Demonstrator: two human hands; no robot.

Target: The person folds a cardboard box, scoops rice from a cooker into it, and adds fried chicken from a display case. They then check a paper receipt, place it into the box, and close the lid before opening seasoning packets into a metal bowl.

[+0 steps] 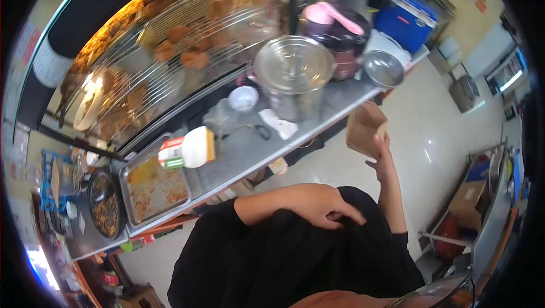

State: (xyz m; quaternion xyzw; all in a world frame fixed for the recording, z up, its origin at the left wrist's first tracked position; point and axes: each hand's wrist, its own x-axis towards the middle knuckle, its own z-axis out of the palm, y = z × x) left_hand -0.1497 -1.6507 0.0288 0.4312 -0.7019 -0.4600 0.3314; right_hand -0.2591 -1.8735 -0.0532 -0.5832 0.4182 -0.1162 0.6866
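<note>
My right hand (384, 159) is stretched out to the right and holds a brown paper food box (364, 126). The box is open-topped and tilted, with my thumb and fingers at its near side. In front of my black shirt, my left hand (335, 210) lies across my body with its fingers apart. Nothing shows in it, though part of its fingers is turned from view.
A metal counter (235, 169) bears a lidded steel pot (294, 67), scissors (255, 131), a white bowl (243, 98), and a crumb-strewn tray (156, 189). Behind it stands a heated display case (187, 41) with fried food. Shelving with a cardboard box (470, 199) is at right.
</note>
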